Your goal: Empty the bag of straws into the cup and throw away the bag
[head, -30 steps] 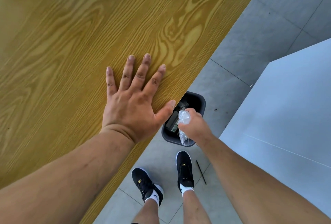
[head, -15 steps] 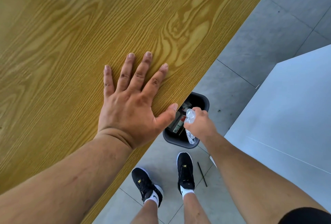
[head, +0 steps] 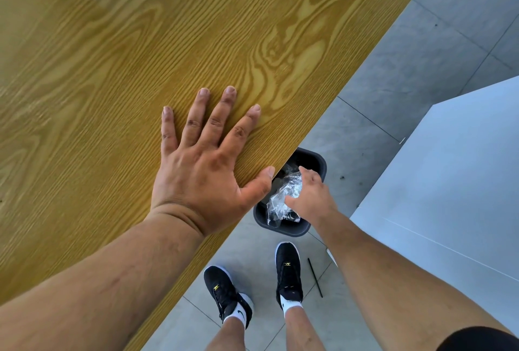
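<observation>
Plastic bag (head: pixel 280 200) now lies in the bin (head: pixel 286 232), fingers (head: pixel 306 173) of right hand (head: pixel 311 197) spread wide.

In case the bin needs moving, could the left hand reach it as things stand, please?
Probably not easily: the left hand lies flat on the table, whose edge overhangs part of the bin.

Table (head: pixel 280 126) edge overhangs bin (head: pixel 286 230) L rim; crumpled bag (head: pixel 278 201) fills mouth; R side open.
</observation>
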Demonstrator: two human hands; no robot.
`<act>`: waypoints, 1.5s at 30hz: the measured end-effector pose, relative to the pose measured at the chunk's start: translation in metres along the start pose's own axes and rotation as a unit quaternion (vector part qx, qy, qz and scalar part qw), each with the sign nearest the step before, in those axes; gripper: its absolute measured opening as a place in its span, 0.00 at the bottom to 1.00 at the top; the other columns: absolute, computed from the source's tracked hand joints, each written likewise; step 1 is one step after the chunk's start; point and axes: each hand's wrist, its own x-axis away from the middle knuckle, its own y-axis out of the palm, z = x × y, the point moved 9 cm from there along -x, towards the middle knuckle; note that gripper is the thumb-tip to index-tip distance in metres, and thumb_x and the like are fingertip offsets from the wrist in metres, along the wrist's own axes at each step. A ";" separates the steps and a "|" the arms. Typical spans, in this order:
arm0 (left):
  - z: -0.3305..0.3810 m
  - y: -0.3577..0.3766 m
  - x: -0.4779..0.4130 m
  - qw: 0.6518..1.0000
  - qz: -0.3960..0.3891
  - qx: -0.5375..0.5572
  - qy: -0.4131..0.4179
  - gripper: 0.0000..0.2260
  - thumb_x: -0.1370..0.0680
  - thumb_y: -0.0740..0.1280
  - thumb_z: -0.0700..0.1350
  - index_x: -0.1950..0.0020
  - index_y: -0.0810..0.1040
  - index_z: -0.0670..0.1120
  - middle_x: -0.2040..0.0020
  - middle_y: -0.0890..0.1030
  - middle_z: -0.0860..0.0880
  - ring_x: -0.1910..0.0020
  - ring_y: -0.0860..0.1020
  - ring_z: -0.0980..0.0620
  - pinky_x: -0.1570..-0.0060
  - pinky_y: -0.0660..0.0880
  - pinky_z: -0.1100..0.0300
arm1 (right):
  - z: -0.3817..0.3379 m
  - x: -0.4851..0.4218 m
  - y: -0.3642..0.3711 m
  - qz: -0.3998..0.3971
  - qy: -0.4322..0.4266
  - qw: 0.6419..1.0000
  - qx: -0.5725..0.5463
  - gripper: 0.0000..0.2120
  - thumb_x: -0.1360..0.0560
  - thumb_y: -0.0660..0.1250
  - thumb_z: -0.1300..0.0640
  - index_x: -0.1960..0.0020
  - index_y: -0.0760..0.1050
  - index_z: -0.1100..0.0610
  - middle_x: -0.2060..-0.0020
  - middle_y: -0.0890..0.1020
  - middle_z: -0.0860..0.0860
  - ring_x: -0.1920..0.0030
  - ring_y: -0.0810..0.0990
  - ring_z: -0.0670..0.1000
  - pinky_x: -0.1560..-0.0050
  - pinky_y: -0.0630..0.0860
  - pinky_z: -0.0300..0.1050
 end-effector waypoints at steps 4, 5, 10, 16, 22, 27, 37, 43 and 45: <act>0.000 0.000 0.000 1.000 0.002 0.004 0.000 0.39 0.23 0.55 0.75 0.15 0.56 0.62 0.12 0.52 0.52 0.14 0.46 0.45 0.20 0.44 0.30 | -0.004 0.002 0.000 -0.002 -0.004 1.000 0.011 0.47 0.22 0.72 0.43 0.12 0.49 0.49 0.14 0.54 0.54 0.17 0.59 0.59 0.21 0.63 0.56; 0.000 0.000 0.000 1.000 0.003 0.004 0.001 0.39 0.23 0.55 0.75 0.15 0.56 0.62 0.12 0.52 0.52 0.14 0.46 0.45 0.20 0.44 0.30 | -0.005 0.002 -0.001 -0.001 -0.005 1.000 0.011 0.47 0.22 0.72 0.43 0.13 0.49 0.49 0.14 0.54 0.54 0.17 0.58 0.59 0.20 0.63 0.56; -0.001 0.002 -0.001 1.000 0.003 0.004 0.001 0.39 0.23 0.54 0.75 0.15 0.56 0.62 0.12 0.52 0.52 0.14 0.46 0.45 0.20 0.45 0.30 | -0.005 0.003 0.000 0.000 -0.003 1.000 0.017 0.47 0.22 0.72 0.41 0.13 0.49 0.49 0.14 0.55 0.54 0.16 0.57 0.59 0.19 0.62 0.58; -0.001 0.003 -0.001 1.000 0.005 0.003 0.003 0.39 0.23 0.54 0.75 0.15 0.56 0.61 0.12 0.52 0.51 0.14 0.46 0.45 0.20 0.44 0.30 | -0.004 0.006 0.004 -0.002 0.005 1.000 0.013 0.45 0.21 0.70 0.41 0.13 0.50 0.49 0.14 0.57 0.54 0.16 0.57 0.58 0.19 0.61 0.57; 0.000 0.003 0.000 1.000 -0.003 0.005 0.002 0.39 0.23 0.55 0.74 0.15 0.55 0.61 0.12 0.50 0.52 0.14 0.44 0.46 0.19 0.44 0.30 | -0.010 0.019 -0.007 0.018 -0.004 1.000 -0.008 0.42 0.20 0.67 0.42 0.13 0.52 0.50 0.15 0.59 0.53 0.16 0.57 0.57 0.19 0.59 0.56; 0.000 0.001 0.000 1.000 0.000 0.009 0.001 0.39 0.23 0.54 0.75 0.15 0.55 0.61 0.12 0.51 0.52 0.14 0.44 0.46 0.19 0.43 0.31 | -0.009 0.041 -0.026 0.040 -0.017 0.999 -0.008 0.39 0.18 0.65 0.41 0.13 0.54 0.52 0.16 0.61 0.54 0.17 0.59 0.58 0.19 0.59 0.56; 0.000 -0.001 0.001 1.000 0.010 0.002 0.002 0.38 0.22 0.52 0.76 0.15 0.54 0.62 0.12 0.50 0.53 0.14 0.43 0.47 0.19 0.42 0.31 | -0.011 0.114 -0.082 0.085 -0.056 0.992 0.071 0.41 0.17 0.62 0.36 0.13 0.50 0.52 0.16 0.61 0.55 0.16 0.57 0.59 0.17 0.56 0.57; -0.001 -0.003 0.003 1.000 -0.017 -0.010 -0.003 0.38 0.21 0.46 0.76 0.14 0.50 0.62 0.13 0.45 0.53 0.14 0.38 0.47 0.19 0.37 0.33 | -0.029 0.166 -0.121 0.127 -0.083 0.983 0.105 0.40 0.17 0.60 0.34 0.14 0.54 0.53 0.17 0.64 0.55 0.17 0.59 0.60 0.18 0.57 0.59; 0.002 0.000 0.007 0.999 -0.035 -0.014 0.000 0.38 0.21 0.43 0.76 0.14 0.46 0.61 0.13 0.41 0.54 0.15 0.34 0.48 0.20 0.35 0.34 | -0.033 0.184 -0.134 0.141 -0.086 0.979 0.119 0.39 0.17 0.59 0.33 0.14 0.55 0.52 0.17 0.64 0.56 0.16 0.59 0.60 0.17 0.57 0.60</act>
